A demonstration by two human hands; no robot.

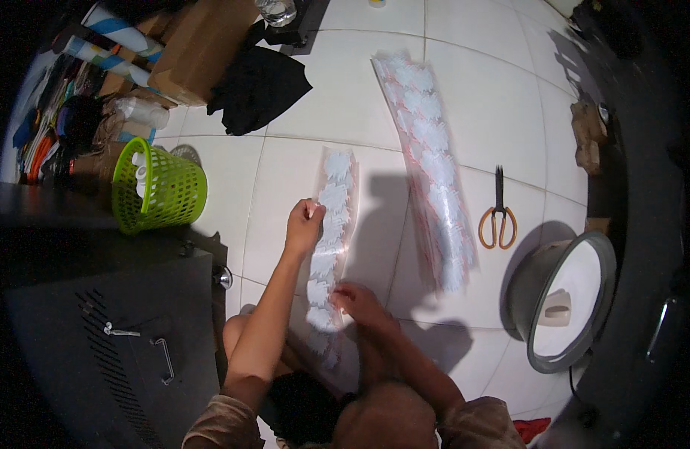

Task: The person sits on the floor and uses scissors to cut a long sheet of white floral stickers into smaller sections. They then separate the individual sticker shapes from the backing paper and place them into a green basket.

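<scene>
A long transparent plastic strip (332,232) with a row of pale, jagged-edged shapes lies lengthwise before me on the tiled floor. My left hand (305,222) pinches its left edge, around the upper middle. Lower down, the fingers of my right hand (357,302) are closed on the right edge. The strip's near end lies between my legs, partly in shadow. To the right rests a wider bundle of similar plastic strips (432,157), with pale shapes and reddish lines. Beyond that bundle is a pair of scissors (499,213) with orange-brown handles and dark blades, lying apart from both hands.
A green perforated basket (169,187) holding white items stands at the left, above a dark cabinet (113,337). Black cloth (262,86) and a cardboard box (202,52) are at the far left. A grey-rimmed round tub (607,299), tilted, stands at the right.
</scene>
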